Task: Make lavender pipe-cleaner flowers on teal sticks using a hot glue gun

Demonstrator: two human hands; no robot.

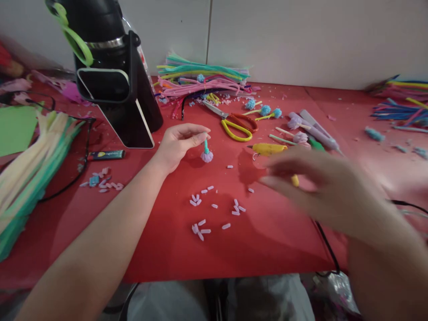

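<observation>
My left hand pinches the teal stem of a small pipe-cleaner flower, its lilac petals hanging down just over the red table. My right hand is smeared by motion, thumb and fingers toward the middle; whether anything is between them I cannot make out. Beyond it lies a yellow glue gun, partly covered by the hand. Between and below the hands, short lilac pipe-cleaner pieces are scattered, some in small clusters.
Scissors lie behind, near blue pipe-cleaner flowers and a lilac tool. Pipe-cleaner bundles rest by the wall. A black bottle with a phone stands left, beside a pale bundle. A black cord crosses the front right.
</observation>
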